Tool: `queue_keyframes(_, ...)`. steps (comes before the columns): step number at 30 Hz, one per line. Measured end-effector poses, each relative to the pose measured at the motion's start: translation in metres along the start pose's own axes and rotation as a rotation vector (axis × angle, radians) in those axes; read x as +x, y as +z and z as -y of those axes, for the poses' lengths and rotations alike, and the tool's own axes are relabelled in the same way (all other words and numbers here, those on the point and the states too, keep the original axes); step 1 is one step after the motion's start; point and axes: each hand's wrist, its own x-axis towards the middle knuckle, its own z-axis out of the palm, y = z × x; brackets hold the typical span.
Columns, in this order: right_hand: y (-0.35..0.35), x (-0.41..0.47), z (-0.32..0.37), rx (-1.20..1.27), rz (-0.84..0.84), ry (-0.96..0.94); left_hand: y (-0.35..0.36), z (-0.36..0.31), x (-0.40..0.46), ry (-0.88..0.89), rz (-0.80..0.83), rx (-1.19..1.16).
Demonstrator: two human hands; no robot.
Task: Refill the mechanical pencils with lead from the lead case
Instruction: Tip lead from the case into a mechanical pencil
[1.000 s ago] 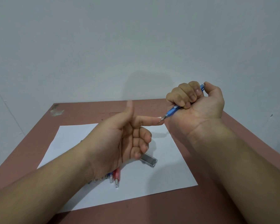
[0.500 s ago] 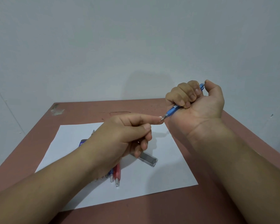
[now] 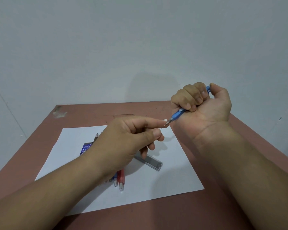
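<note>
- Fingers of the right hand are wrapping tight round the blue mechanical pencil, thumb sitting over its back end, tip slanting down toward the left hand
- Left hand is now turning palm-down: a second ago its thumb was sticking up with the palm showing; now the index finger is staying stretched out against the pencil tip, thumb and other fingers curling under, gripping nothing I can see
- That is looking to me like pushing the lead back in, so this pencil is nearly done
- Lying on the white paper under the left hand: the clear lead case, then the red pencil
</note>
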Motion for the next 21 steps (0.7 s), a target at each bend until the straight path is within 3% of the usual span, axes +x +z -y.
queue_keyframes(21,0.0042,-0.0052,-0.0089,0.013,0.018,0.024,0.0048,-0.0038,-0.0008,0.061,-0.126,0.063)
